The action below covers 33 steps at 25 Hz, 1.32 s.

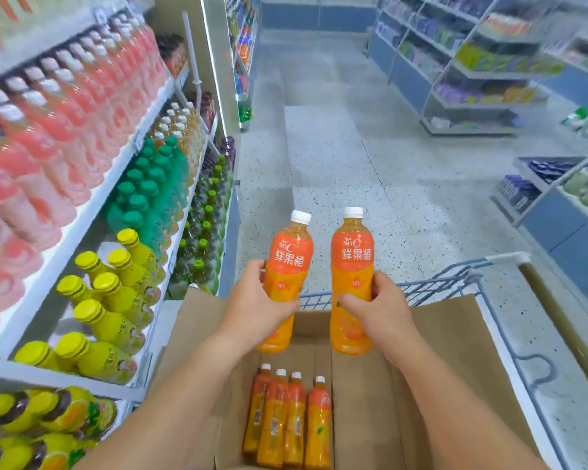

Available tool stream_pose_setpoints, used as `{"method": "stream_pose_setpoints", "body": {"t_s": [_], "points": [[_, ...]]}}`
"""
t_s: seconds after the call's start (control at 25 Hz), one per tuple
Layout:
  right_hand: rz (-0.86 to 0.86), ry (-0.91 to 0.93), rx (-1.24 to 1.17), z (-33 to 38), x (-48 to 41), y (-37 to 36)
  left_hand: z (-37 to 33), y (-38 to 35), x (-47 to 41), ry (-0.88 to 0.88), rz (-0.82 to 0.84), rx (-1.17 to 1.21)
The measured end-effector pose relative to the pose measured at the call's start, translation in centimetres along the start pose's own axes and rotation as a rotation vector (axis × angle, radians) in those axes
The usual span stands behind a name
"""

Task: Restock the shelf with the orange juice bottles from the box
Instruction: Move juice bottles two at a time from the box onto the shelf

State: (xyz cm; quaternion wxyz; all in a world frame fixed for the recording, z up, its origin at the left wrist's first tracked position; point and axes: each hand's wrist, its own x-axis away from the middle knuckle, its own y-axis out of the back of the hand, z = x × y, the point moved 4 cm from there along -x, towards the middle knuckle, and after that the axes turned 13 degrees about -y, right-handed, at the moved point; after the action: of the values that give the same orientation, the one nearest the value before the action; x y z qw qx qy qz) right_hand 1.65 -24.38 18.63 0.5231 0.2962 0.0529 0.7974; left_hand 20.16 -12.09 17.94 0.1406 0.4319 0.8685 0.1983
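Above the box (pixel 455 334), fingers of left hand (pixel 255 307) and right hand (pixel 381 313) each wrap an upright orange juice bottle (pixel 287 262) (four more sit inside); the shelf (pixel 92 205) lies left of the box, nearer the left hand.

Illumination bright, even, cool-white; a lit light strip (pixel 214 69) runs down the shelf upright. Shadows faint. Marked wide-angle bending toward edges. Pink bottles (pixel 31 147) at left smeared by blur; far shelves (pixel 489 62) soft. Central orange juice bottles (pixel 352 266) sharp, labels legible.
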Motion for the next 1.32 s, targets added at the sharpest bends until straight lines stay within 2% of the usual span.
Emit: {"method": "stream_pose_setpoints", "body": {"t_s": [0.16, 0.36, 0.68, 1.08, 1.32], "points": [[0.120, 0.176, -0.026, 4.5, 0.3, 0.3, -3.5, 2.9, 1.0, -0.020, -0.204, -0.011], [0.324, 0.363, 0.032, 8.6, 2.0, -0.1, -7.8, 6.3, 5.3, 0.006, -0.573, -0.074], [0.665, 0.544, 0.094, 11.1, 10.2, -4.2, -12.8, 12.2, 18.7, 0.097, -1.014, -0.173], [1.098, 0.733, 0.128, 13.5, 29.8, -11.4, -18.6, 20.3, 37.9, 0.161, -1.336, -0.366], [1.227, 0.815, 0.171, 12.9, 41.3, -16.8, -18.9, 25.4, 48.4, 0.226, -1.472, -0.431]]}}
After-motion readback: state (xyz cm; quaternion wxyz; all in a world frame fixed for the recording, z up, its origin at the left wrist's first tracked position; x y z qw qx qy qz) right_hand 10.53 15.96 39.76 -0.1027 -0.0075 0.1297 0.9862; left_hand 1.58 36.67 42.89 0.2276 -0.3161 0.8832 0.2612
